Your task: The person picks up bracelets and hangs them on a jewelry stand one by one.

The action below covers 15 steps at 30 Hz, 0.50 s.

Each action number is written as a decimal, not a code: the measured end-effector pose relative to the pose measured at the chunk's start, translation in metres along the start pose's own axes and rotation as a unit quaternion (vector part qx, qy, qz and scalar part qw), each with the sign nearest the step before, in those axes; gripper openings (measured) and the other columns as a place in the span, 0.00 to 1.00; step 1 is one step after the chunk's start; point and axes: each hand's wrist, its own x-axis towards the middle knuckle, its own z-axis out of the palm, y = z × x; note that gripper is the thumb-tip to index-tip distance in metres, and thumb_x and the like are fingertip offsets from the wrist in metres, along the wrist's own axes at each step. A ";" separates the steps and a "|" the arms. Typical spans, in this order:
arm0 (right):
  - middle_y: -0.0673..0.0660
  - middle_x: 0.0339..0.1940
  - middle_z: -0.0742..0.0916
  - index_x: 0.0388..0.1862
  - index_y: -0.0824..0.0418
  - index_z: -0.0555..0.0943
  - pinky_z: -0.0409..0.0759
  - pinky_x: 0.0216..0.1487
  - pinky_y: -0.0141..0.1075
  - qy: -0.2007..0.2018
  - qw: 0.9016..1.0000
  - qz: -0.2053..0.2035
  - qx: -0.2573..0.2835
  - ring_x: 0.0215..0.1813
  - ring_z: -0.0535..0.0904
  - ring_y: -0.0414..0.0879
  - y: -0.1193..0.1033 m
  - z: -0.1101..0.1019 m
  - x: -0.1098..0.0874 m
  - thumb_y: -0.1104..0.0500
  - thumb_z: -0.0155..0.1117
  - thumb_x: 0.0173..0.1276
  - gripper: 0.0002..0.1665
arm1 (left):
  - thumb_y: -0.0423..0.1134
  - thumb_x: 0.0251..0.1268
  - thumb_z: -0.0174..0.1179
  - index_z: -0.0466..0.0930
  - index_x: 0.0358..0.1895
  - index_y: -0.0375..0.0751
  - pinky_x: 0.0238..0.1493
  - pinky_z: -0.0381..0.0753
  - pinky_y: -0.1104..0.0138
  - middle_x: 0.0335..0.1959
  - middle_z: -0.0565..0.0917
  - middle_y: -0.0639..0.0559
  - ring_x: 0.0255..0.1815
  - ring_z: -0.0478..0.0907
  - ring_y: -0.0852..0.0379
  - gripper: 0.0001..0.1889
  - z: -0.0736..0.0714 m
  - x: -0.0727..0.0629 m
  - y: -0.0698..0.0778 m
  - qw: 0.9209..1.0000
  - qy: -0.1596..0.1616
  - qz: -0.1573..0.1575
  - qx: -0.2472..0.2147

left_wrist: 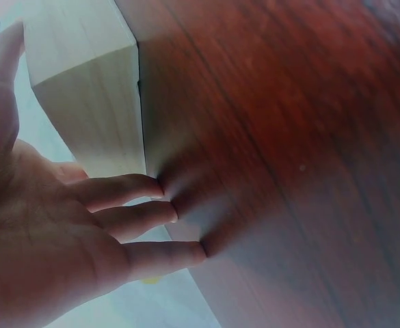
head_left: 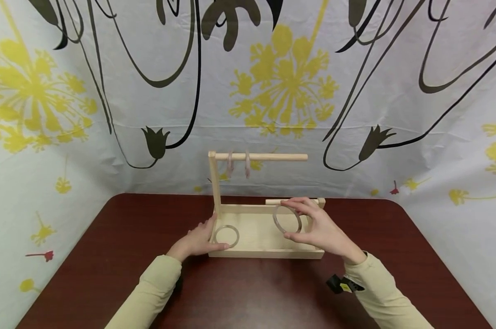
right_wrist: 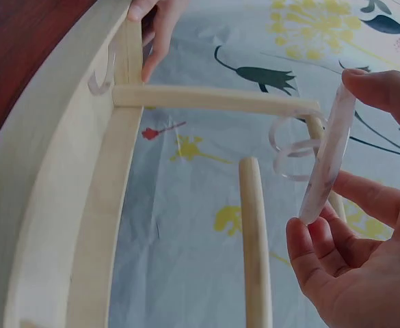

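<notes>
Fingers of the right hand pinched a ring apart from the short rod, right wrist view. Left wrist: the left hand, straight-fingered, touched the counter beside the tray's edge. Head: the ring hung over the tray's right half.

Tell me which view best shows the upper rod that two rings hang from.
The head view: it shows the upper rod lengthwise, free end included, with both hanging rings. The right wrist view shows it foreshortened and partly hidden behind the ring in the right hand. The left wrist view does not show it.
</notes>
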 end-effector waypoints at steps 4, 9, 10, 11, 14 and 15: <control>0.51 0.59 0.76 0.65 0.55 0.76 0.72 0.52 0.45 0.006 1.000 0.006 -0.015 0.54 0.72 0.47 0.000 -0.010 0.001 0.57 0.79 0.52 0.39 | 0.58 0.59 0.65 0.39 0.75 0.27 0.59 0.56 0.32 0.72 0.55 0.29 0.68 0.54 0.24 0.57 -0.001 -0.001 0.001 1.000 0.003 0.002 -0.002; 0.51 0.60 0.75 0.67 0.53 0.75 0.72 0.46 0.43 0.005 1.000 0.019 -0.023 0.51 0.70 0.45 0.000 -0.020 0.002 0.56 0.77 0.55 0.39 | 0.58 0.59 0.65 0.38 0.76 0.28 0.59 0.55 0.32 0.72 0.55 0.28 0.68 0.54 0.24 0.57 -0.002 -0.001 0.001 1.000 0.001 0.002 -0.004; 0.51 0.61 0.75 0.67 0.53 0.75 0.72 0.45 0.43 0.006 0.999 0.020 -0.026 0.51 0.70 0.45 0.000 -0.022 0.002 0.56 0.77 0.56 0.38 | 0.58 0.59 0.65 0.38 0.76 0.28 0.59 0.55 0.32 0.72 0.54 0.28 0.68 0.53 0.24 0.57 -0.002 -0.001 0.001 1.000 -0.001 0.002 -0.005; 0.52 0.61 0.75 0.67 0.54 0.75 0.72 0.44 0.43 0.009 0.999 0.019 -0.031 0.50 0.70 0.45 0.000 -0.024 0.002 0.56 0.77 0.56 0.38 | 0.58 0.59 0.65 0.37 0.76 0.28 0.59 0.55 0.32 0.72 0.54 0.28 0.68 0.53 0.24 0.57 -0.002 -0.001 0.001 1.000 -0.002 0.002 -0.005; 0.53 0.61 0.75 0.66 0.55 0.75 0.71 0.43 0.43 0.017 0.999 0.019 -0.043 0.50 0.70 0.46 0.001 -0.028 0.003 0.57 0.77 0.55 0.38 | 0.58 0.59 0.65 0.37 0.76 0.28 0.59 0.55 0.32 0.72 0.54 0.29 0.68 0.53 0.24 0.57 -0.002 0.000 0.001 1.000 -0.003 0.004 -0.005; 0.53 0.60 0.75 0.66 0.55 0.75 0.71 0.44 0.43 0.020 0.999 0.019 -0.044 0.50 0.70 0.46 0.002 -0.029 0.004 0.57 0.78 0.55 0.39 | 0.58 0.59 0.65 0.37 0.76 0.28 0.59 0.55 0.32 0.72 0.54 0.29 0.68 0.53 0.24 0.57 -0.002 0.000 0.001 1.000 -0.003 0.004 -0.004</control>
